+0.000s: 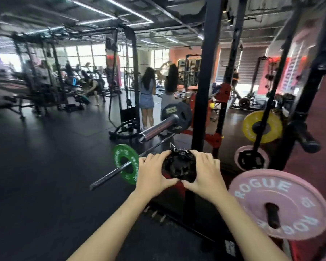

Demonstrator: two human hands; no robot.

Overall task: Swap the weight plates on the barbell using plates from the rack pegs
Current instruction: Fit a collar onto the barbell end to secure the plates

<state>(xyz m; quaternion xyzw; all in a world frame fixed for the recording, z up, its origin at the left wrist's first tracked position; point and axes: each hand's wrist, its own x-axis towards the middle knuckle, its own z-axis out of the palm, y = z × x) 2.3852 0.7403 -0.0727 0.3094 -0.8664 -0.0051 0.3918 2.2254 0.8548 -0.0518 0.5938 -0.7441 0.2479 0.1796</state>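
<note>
Farthest left lies a green plate (126,164) threaded on a thin bar (109,175) that runs low across the dark floor (36,166), its near end pointing down and left. Just right of it the left hand (154,171) wraps the left edge of a small black plate (179,166), fingers curled over the rim and thumb underneath. The right hand (205,175) mirrors that grip on the opposite edge, so the plate is carried between both hands, face toward the camera, at about equal reach from each. Above and beyond it the barbell sleeve (161,128) juts toward the viewer and down-left, its long axis running from the open end cap up and right to a black plate (177,114) already seated by the rack upright (205,81). That open end sits just above the left hand, so the held plate seems to need lifting and its hole lining up with the sleeve's axis before sliding on; whether it is headed there or to a peg I cannot tell. Farther right, the pegs carry a yellow plate (262,127), a small pink plate (251,157), and a large pink plate (279,204) nearest the right arm.
</note>
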